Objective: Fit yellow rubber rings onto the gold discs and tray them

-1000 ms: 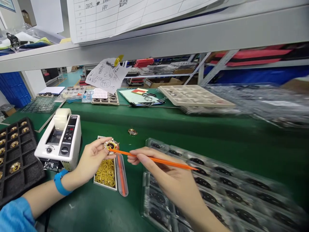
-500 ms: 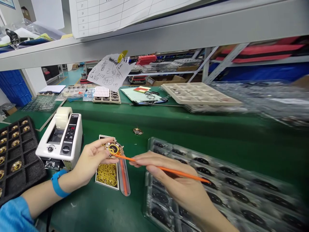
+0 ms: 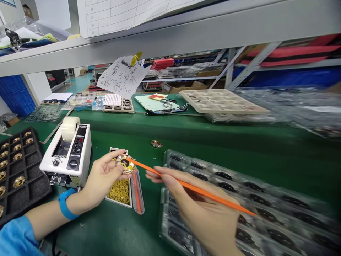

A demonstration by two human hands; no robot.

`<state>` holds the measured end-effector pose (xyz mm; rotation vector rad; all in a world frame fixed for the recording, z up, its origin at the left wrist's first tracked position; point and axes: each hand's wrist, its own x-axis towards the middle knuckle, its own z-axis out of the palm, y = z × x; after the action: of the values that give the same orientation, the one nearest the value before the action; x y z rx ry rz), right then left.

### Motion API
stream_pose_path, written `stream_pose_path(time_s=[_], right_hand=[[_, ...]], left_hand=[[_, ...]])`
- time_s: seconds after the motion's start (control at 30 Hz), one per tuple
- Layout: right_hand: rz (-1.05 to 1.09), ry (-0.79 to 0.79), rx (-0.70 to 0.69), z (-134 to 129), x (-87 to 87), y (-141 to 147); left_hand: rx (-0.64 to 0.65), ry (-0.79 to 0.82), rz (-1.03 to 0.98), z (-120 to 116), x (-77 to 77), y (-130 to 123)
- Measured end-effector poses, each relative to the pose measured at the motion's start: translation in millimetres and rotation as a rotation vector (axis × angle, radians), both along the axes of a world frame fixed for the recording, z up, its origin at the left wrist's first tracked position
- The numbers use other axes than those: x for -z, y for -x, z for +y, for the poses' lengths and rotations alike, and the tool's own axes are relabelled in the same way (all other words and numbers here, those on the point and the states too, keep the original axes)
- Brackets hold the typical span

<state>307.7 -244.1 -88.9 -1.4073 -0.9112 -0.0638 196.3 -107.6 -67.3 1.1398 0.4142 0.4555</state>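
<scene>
Between thumb and fingers, my left hand (image 3: 102, 177) holds a round gold watch part (image 3: 125, 164) with a yellow and black centre, above a white box (image 3: 130, 202) of small yellow rings (image 3: 119, 191). My right hand (image 3: 194, 202) grips orange tweezers (image 3: 202, 192), whose tip lies over the upper face of the watch part. Whether the tip touches it or pinches anything cannot be made out. A clear case (image 3: 141, 204) with an orange strip inside is beside the box. Clear trays (image 3: 223, 175) of dark round parts lie beneath and beyond my right hand.
A tape dispenser (image 3: 68, 156) stands left of my left hand, near a black tray (image 3: 29, 163) of gold parts. One loose round part (image 3: 156, 143) rests on the green table (image 3: 119, 131). Beige tray (image 3: 223, 101) and papers lie behind; a grey shelf beam (image 3: 186, 39) crosses above.
The tweezers' tip has moved up over the watch part and their angle is steeper. My right hand has shifted slightly. The watch part looks turned a little in my left hand.
</scene>
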Motion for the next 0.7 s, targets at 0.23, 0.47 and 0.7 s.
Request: stream_pose_path(time_s=[0.23, 0.47, 0.7], right_hand=[[-0.492, -0.023, -0.05, 11.7, 7.4, 4.4], [-0.818, 0.014, -0.139, 7.8, 6.6, -5.0], [-0.116, -0.043, 0.002, -4.3, -13.2, -10.7]], left_hand=[[0.004, 0.073, 0.004, -2.5, 6.8, -3.0], [0.003, 0.179, 0.031, 1.6, 6.4, -5.7], [0.119, 0.072, 0.047, 2.2, 9.1, -5.5]])
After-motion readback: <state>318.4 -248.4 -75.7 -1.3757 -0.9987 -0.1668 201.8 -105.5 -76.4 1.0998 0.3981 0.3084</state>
